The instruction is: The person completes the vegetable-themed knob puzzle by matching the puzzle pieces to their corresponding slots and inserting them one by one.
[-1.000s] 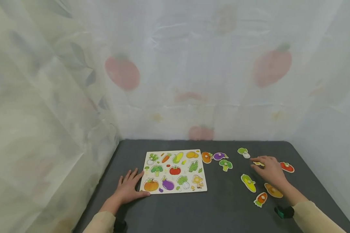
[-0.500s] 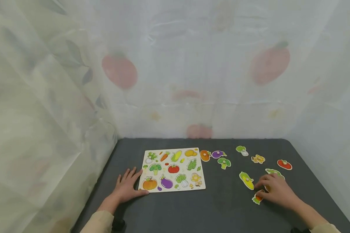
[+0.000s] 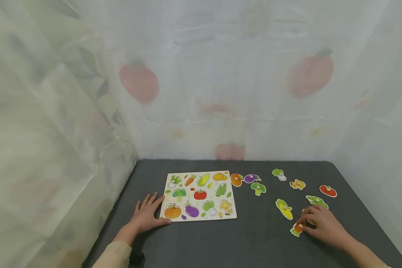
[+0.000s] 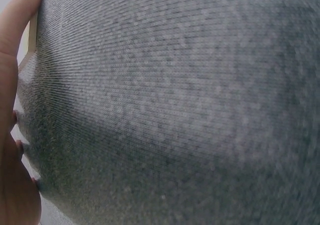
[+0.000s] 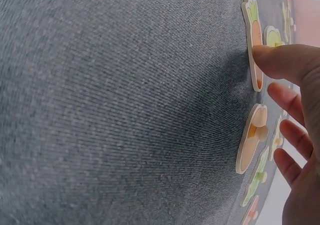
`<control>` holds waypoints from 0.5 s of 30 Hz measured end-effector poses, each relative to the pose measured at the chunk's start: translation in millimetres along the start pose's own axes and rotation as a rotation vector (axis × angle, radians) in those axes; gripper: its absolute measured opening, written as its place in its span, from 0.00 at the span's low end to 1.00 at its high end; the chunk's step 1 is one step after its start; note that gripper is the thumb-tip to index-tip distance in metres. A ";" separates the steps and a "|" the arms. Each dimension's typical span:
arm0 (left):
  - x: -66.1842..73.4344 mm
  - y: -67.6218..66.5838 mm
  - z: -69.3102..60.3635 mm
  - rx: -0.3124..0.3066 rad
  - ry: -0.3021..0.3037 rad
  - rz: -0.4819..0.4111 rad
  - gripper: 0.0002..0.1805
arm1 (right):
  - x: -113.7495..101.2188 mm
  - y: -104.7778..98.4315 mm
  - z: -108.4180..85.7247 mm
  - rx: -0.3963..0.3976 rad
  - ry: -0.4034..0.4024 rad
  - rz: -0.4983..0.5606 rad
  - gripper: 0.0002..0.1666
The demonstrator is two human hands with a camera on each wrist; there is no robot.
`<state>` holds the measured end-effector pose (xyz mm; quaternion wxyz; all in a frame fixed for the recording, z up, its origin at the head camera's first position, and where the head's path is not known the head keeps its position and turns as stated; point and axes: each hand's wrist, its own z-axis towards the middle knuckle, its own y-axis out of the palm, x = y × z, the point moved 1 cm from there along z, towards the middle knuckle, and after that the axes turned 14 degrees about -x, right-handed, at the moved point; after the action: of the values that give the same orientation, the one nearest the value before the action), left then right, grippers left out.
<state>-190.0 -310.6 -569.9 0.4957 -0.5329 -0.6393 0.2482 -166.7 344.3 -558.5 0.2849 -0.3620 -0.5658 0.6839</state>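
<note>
The board (image 3: 201,204), pale and printed with vegetables, lies flat on the dark table (image 3: 254,238), and the left hand (image 3: 145,217) rests at its left edge, fingers spread and relaxed, the thumb along its near left corner. Well to the right of the board, and slightly nearer the person than its near edge, the right hand (image 3: 323,225) is over the carrot piece (image 3: 296,230), with thumb and forefinger either side of its small knob; whether they actually grip it I cannot tell. (The right wrist view shows the thumb against the piece, while other fingers hang loosely bent beside it.) The potato-like piece (image 5: 248,147) sits right of the board too, mostly covered by that hand in the head view. Also to the board's right, level with its bottom row of pictures, is the corn piece (image 3: 282,208), with the pea-pod piece (image 3: 316,201) further out from the board. Level with the board's middle row, well off to the right, is the tomato piece (image 3: 328,191). Toward the board's far edge, the pumpkin piece (image 3: 236,180) lies just beside its right side, then come the eggplant piece (image 3: 252,178), broccoli piece (image 3: 258,188), cabbage piece (image 3: 279,174) and mushroom piece (image 3: 298,184), progressively further right of the board.
</note>
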 end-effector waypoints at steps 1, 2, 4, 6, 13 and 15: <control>-0.2 0.5 0.8 0.002 0.001 -0.001 0.65 | -0.5 0.0 -0.7 0.007 -0.004 -0.004 0.24; -0.1 0.8 1.2 0.002 0.002 0.001 0.65 | -1.0 -0.3 -1.2 0.009 -0.006 -0.008 0.24; -0.4 1.8 2.1 0.005 0.004 0.003 0.65 | -1.1 -0.6 -2.2 0.017 -0.017 -0.021 0.24; -0.6 2.7 2.1 0.008 0.006 0.007 0.65 | -0.5 -0.9 -2.8 0.029 -0.038 -0.037 0.24; -1.9 4.0 0.0 0.026 0.026 -0.003 0.65 | -5.5 0.9 1.2 0.078 -0.121 -0.044 0.21; -2.0 3.6 -0.3 0.029 0.027 -0.008 0.65 | -10.8 2.1 3.3 0.070 -0.108 -0.028 0.20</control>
<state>-188.2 -311.4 -573.5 0.5131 -0.5262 -0.6310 0.2483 -163.2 333.4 -558.4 0.2759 -0.3064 -0.5609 0.7179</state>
